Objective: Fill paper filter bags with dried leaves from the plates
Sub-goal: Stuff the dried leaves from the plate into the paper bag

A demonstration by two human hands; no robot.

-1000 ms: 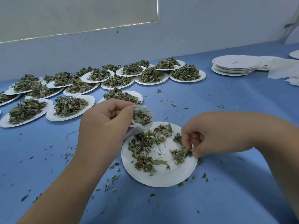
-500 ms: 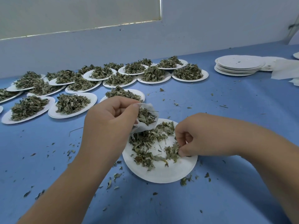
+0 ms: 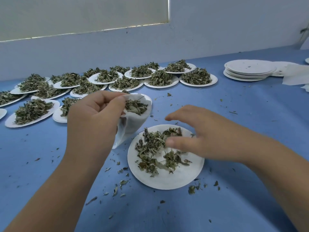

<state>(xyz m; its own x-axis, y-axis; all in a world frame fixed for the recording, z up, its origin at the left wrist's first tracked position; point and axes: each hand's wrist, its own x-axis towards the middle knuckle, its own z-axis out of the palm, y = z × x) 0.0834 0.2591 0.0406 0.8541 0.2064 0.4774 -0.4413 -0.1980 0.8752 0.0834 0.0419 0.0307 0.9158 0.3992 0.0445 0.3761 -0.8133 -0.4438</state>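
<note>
My left hand (image 3: 93, 119) grips the rim of a white paper filter bag (image 3: 133, 124) and holds it open above the blue table. Dried leaves (image 3: 136, 106) fill the bag's mouth. Just right of it lies a white paper plate (image 3: 167, 183) with a thin scatter of dried leaves (image 3: 150, 148). My right hand (image 3: 205, 136) hovers over the plate's far side with fingers and thumb spread, its thumb tip touching the leaves. It is blurred and nothing is pinched in it.
Several plates heaped with dried leaves (image 3: 160, 77) line the back and left of the table. A stack of empty plates (image 3: 249, 69) and white paper sheets (image 3: 296, 76) sit at the back right. Leaf crumbs (image 3: 120, 186) litter the blue cloth around the plate.
My right hand was curled over the leaves on the plate, gathering them; now its fingers are spread. The bag in my left hand has risen and moved left, off the plate.
</note>
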